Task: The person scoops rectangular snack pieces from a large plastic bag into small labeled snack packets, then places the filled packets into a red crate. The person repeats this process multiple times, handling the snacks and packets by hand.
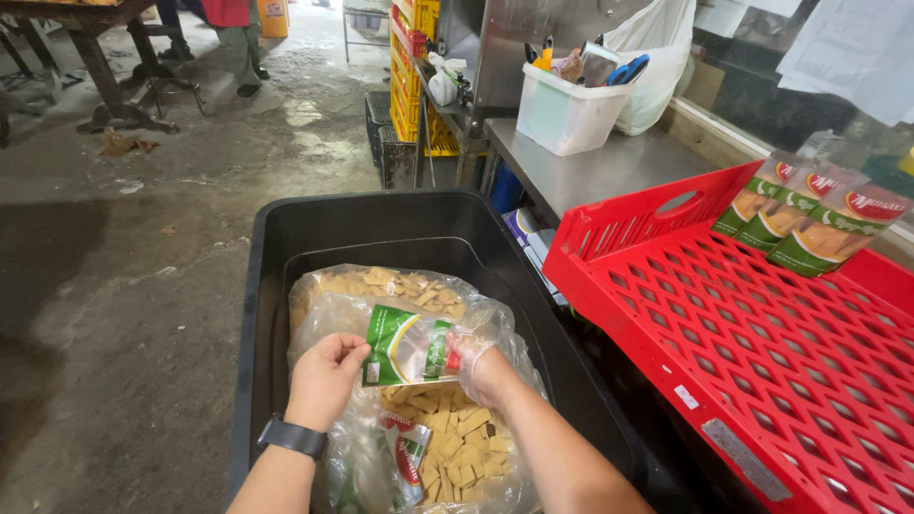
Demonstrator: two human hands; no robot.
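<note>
Close right: red crate (762,343) (three filled packets (809,214)), black bin (381,228) below.

A green-and-clear pouch (409,347), empty and held flat and level, lies at lower centre of the frame, over a clear bag of tan crackers (457,438).

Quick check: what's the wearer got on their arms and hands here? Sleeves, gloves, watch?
Both forearms are bare, with no sleeves in view. The left hand is ungloved; a dark band, like a watch or fitness tracker, wraps its wrist. The right hand wears a thin, clear, loose plastic glove that crinkles around the fingers. No rings or markings visible.
</note>
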